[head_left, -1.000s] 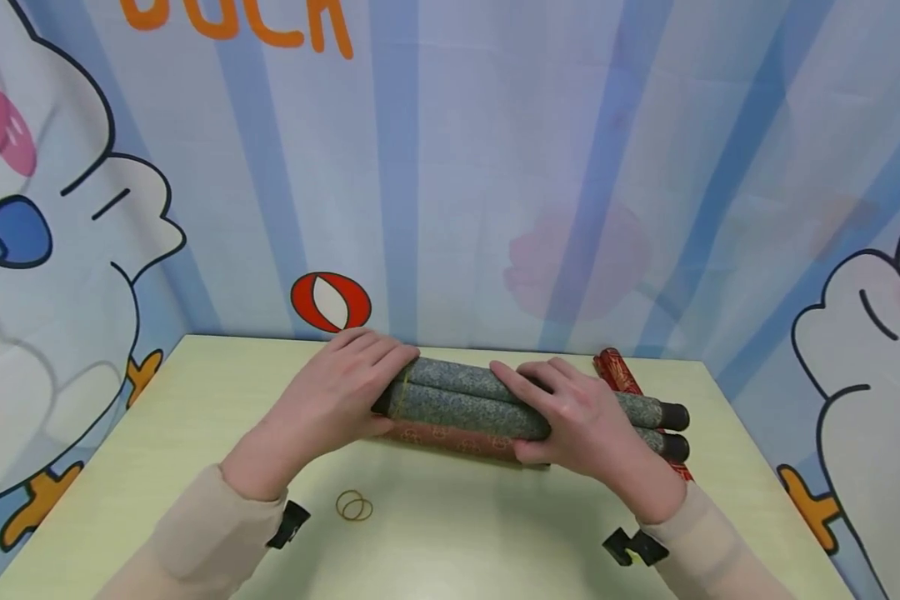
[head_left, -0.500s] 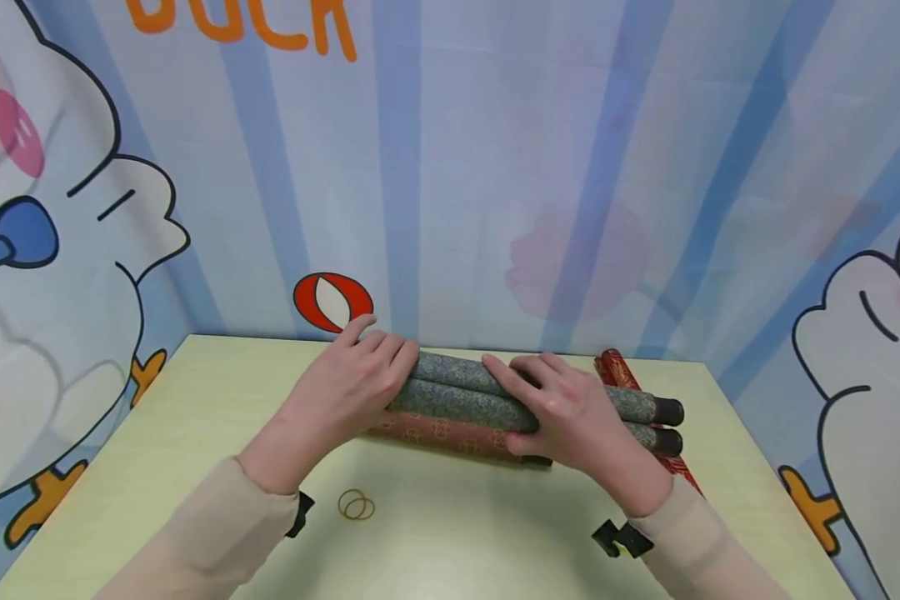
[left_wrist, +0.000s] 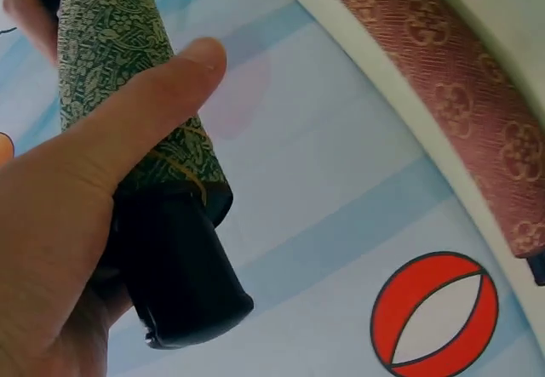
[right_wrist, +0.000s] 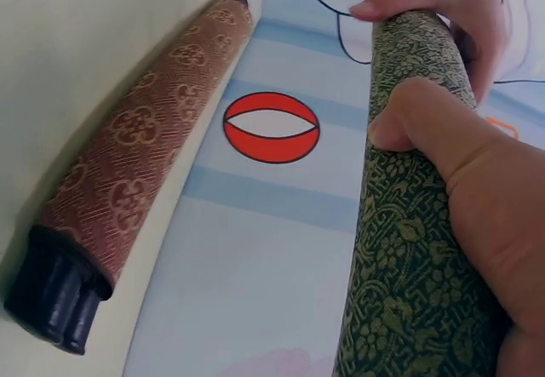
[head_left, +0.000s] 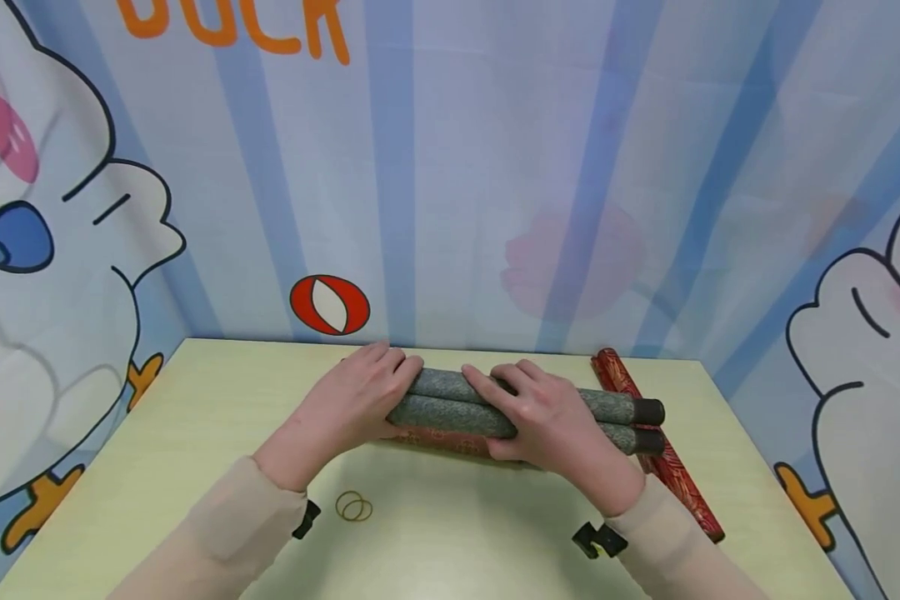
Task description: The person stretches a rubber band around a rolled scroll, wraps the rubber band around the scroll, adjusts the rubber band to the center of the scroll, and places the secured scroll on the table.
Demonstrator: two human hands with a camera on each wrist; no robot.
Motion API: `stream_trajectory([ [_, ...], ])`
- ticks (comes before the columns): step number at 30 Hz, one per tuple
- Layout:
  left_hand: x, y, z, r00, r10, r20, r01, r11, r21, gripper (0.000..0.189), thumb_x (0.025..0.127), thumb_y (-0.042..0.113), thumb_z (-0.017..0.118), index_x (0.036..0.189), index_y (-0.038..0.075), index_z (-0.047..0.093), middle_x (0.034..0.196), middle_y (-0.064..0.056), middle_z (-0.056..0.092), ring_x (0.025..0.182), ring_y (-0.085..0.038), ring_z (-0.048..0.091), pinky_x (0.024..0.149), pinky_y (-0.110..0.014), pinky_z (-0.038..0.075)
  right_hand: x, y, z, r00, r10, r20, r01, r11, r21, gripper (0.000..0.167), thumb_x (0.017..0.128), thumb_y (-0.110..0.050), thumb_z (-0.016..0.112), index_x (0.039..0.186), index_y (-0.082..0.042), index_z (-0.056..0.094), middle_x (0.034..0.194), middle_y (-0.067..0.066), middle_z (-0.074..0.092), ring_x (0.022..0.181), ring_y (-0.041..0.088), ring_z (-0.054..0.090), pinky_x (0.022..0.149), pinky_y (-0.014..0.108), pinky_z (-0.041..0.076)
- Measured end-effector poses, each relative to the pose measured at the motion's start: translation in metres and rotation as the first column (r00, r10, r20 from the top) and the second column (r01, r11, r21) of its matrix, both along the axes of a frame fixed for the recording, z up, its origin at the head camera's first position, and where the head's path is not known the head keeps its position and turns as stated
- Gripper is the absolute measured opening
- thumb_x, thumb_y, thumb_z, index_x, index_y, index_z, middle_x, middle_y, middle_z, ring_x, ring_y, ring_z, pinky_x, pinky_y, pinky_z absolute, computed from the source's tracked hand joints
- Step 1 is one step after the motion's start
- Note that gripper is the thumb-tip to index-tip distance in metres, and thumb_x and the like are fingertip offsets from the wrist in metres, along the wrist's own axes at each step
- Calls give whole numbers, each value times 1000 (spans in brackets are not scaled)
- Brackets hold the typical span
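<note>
Two side-by-side rolls of green patterned brocade, apparently a scroll rolled from both ends, are held crosswise above the table. My left hand grips the left end, thumb on the near side. In the left wrist view a black end knob sticks out past that hand, and a thin yellow band lies round the brocade beside it. My right hand grips the rolls right of their middle, fingers over the top. Behind and below, partly hidden, lies a brownish-pink scroll with a flower pattern and black ends.
Two thin rubber bands overlap on the pale table near its front. A red patterned scroll lies slanted at the right, partly covered by the green rolls' ends. A printed cloth backdrop rises behind the table's back edge.
The green scroll and my right hand have shifted left, uncovering more of the red scroll. My left hand's raised finger has come down, and the hand now covers the band at the left end.
</note>
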State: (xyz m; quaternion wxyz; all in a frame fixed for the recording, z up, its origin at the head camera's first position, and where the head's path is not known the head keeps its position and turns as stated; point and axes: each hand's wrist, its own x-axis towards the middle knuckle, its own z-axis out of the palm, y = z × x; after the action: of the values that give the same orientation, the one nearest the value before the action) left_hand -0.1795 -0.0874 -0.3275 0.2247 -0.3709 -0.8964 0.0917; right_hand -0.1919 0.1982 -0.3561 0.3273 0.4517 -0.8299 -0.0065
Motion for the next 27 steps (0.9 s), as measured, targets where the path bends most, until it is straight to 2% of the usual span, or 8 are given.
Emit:
stream_trajectory([
  [3, -1, -2, -4, 999, 4, 32, -5, 999, 40, 83, 66, 52, 102, 120, 4, 62, 106, -10, 69, 94, -28, 65, 87, -39, 60, -1, -2, -1, 1000, -11, 9, 11, 1000, 5, 90, 73, -48, 95, 150, -15, 62, 116, 11, 70, 98, 28, 69, 67, 37, 63],
  [7, -4, -6, -5, 999, -15, 34, 12, 996, 89, 91, 63, 54, 102, 128, 4, 63, 115, -10, 70, 103, -29, 66, 96, -41, 59, -2, -2, -3, 1000, -22, 17, 22, 1000, -14, 90, 73, -46, 96, 151, -16, 62, 116, 11, 70, 98, 27, 69, 66, 37, 62],
  [10, -6, -10, -3, 997, -28, 65, 19, 991, 131, 95, 62, 53, 103, 134, 4, 64, 121, -10, 70, 112, -30, 67, 113, -47, 52, -3, -1, -5, 999, -21, 29, 22, 999, -35, 90, 73, -46, 96, 151, -16, 62, 116, 11, 69, 98, 27, 70, 63, 37, 62],
  [13, -5, -16, 1, 993, -41, 114, 18, 980, 196, 99, 63, 54, 102, 140, 7, 63, 128, -11, 68, 121, -31, 65, 121, -53, 43, -3, 0, -7, 999, -21, 45, 23, 998, -55, 92, 71, -45, 97, 151, -15, 62, 116, 11, 69, 97, 27, 69, 60, 36, 60],
  [16, 0, -27, 8, 988, -51, 144, 8, 959, 284, 101, 64, 55, 102, 145, 10, 62, 135, -11, 66, 125, -33, 62, 116, -54, 47, -3, 4, -8, 998, -29, 52, 33, 997, -76, 95, 69, -45, 99, 151, -15, 62, 116, 10, 69, 98, 27, 69, 58, 36, 59],
  [19, 5, -38, 16, 983, -52, 176, -15, 933, 360, 93, 66, 43, 103, 145, 13, 64, 135, -11, 65, 124, -34, 61, 108, -54, 52, -4, 9, -9, 999, -29, 45, 33, 996, -88, 96, 67, -44, 100, 150, -15, 63, 115, 9, 69, 98, 27, 69, 56, 36, 57],
  [23, 7, -44, 23, 972, -36, 234, -48, 938, 344, 79, 73, 25, 96, 145, 13, 64, 130, -8, 67, 118, -32, 63, 102, -52, 54, -4, 12, -8, 999, -11, 30, 14, 995, -98, 97, 65, -43, 100, 150, -15, 63, 113, 9, 69, 96, 26, 70, 54, 36, 56],
  [27, 7, -41, 24, 963, -31, 268, -55, 950, 306, 72, 76, 19, 90, 143, 12, 64, 128, -6, 68, 110, -29, 65, 95, -48, 56, -4, 11, -8, 999, 16, 35, -12, 995, -102, 97, 66, -43, 99, 151, -14, 62, 113, 9, 69, 96, 26, 69, 56, 36, 57],
])
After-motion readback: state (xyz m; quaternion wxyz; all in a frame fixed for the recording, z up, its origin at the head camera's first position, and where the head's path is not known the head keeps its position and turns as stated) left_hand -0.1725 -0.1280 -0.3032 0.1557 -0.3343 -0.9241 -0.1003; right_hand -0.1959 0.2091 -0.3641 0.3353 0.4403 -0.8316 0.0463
